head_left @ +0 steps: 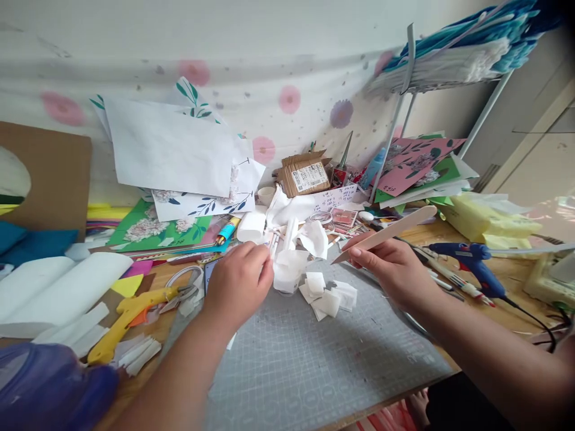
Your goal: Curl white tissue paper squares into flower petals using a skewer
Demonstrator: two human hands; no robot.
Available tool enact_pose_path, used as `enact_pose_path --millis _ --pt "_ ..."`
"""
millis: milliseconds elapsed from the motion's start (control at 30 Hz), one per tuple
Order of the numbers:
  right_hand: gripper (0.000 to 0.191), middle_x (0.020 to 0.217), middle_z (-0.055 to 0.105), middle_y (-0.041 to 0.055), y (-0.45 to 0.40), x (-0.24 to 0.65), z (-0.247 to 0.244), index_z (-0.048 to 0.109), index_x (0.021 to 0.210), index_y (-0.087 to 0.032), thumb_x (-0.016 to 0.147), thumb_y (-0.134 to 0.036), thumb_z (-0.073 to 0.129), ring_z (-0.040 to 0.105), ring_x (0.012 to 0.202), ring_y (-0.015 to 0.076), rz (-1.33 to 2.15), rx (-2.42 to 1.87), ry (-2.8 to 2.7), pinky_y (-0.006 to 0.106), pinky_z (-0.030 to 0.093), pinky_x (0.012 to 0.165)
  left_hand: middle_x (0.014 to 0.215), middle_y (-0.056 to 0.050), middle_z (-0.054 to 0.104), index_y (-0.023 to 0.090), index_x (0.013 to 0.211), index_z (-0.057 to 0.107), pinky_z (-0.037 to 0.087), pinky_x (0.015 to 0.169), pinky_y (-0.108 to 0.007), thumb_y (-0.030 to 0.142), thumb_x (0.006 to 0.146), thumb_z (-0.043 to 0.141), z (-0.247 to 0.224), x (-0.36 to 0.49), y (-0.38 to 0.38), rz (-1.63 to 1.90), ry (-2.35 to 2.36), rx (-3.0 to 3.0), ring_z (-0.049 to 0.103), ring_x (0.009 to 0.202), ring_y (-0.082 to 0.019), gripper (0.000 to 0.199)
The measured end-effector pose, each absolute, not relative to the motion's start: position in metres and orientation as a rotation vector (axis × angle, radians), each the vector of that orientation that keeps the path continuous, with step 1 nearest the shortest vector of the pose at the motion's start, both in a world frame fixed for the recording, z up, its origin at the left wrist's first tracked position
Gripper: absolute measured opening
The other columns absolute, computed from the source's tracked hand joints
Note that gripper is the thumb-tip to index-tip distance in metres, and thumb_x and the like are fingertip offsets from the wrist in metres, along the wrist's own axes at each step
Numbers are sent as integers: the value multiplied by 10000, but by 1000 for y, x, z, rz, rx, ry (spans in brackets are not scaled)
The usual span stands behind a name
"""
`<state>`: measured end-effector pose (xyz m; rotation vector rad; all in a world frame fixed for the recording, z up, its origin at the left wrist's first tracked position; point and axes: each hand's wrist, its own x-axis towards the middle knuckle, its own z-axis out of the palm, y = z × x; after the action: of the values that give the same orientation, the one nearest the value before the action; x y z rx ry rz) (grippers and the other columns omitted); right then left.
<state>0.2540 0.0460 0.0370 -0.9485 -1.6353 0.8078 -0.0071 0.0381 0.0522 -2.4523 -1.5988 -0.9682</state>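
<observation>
My right hand is closed around a flat wooden craft stick, whose rounded end points up to the right and whose narrow tip points down to the left. Over the left of the grey cutting mat, my left hand has its fingers curled together; whatever they may hold is hidden. Just right of those fingers is a small white container. Several small white paper pieces lie in a loose pile on the mat, between my hands.
Yellow scissors-like tool, white rolls and a purple object lie left. A blue glue gun with its cable is at right. Behind stand a cardboard box, propped white paper and a rack of pipe cleaners.
</observation>
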Motion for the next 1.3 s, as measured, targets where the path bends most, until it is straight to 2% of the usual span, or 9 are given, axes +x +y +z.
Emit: enact_pose_path --millis 133,267,433,633,700,867,1033,1200,1300 --pt "138 752 700 26 43 254 41 715 799 -212 842 -328 653 631 691 177 803 -924 -1682 281 500 618 716 -47 577 200 661 572 352 669 -322 154 845 477 44 0 39 -785 -1476 -2555 506 743 -222 212" --pt "217 716 679 34 45 252 36 704 805 -181 900 -330 579 634 683 166 791 -916 -1717 275 514 634 736 -49 641 201 720 613 391 693 -335 194 846 520 42 0 40 -739 -1413 -2661 529 738 -224 157" --pt "247 811 679 66 55 239 31 652 877 -166 937 -353 503 652 733 179 719 -890 -1735 315 541 671 800 -46 659 200 779 614 440 739 -315 160 874 471 43 -6 42 -920 -1460 -2633 582 803 -208 176" --pt "50 939 654 77 75 207 39 721 810 -192 806 -205 673 575 956 256 541 -903 -1993 450 445 890 792 -30 654 188 786 616 463 696 -279 140 853 495 36 -8 47 -1223 -1582 -2438 607 749 -179 146" --pt "68 972 635 80 80 198 40 747 771 -202 762 -151 703 534 1010 279 502 -916 -2100 473 412 927 781 -20 660 192 771 616 468 683 -278 143 835 518 32 -9 50 -1323 -1597 -2359 611 728 -176 127" --pt "88 1069 591 106 91 183 34 763 686 -191 713 -118 721 475 1049 325 455 -981 -2235 511 395 928 772 -18 661 193 755 615 478 698 -298 139 810 549 24 -12 55 -1496 -1592 -2205 615 721 -180 102" --pt "101 1071 610 98 101 180 34 751 661 -196 688 -105 720 525 1037 319 522 -970 -2225 519 407 940 765 -13 662 195 766 619 484 682 -301 121 798 554 22 -11 55 -1555 -1566 -2183 615 705 -175 104" --pt "102 1062 639 83 88 204 53 706 878 -196 841 -239 621 599 1020 250 599 -897 -2021 448 455 936 731 -2 621 194 722 573 492 671 -296 104 772 563 24 -8 53 -1628 -1517 -2172 598 677 -162 104" --pt "190 905 676 69 67 224 48 669 893 -181 904 -334 556 652 865 210 701 -824 -2021 379 526 799 708 12 593 198 704 540 486 653 -281 96 759 571 25 -5 51 -1665 -1506 -2161 582 659 -151 120"
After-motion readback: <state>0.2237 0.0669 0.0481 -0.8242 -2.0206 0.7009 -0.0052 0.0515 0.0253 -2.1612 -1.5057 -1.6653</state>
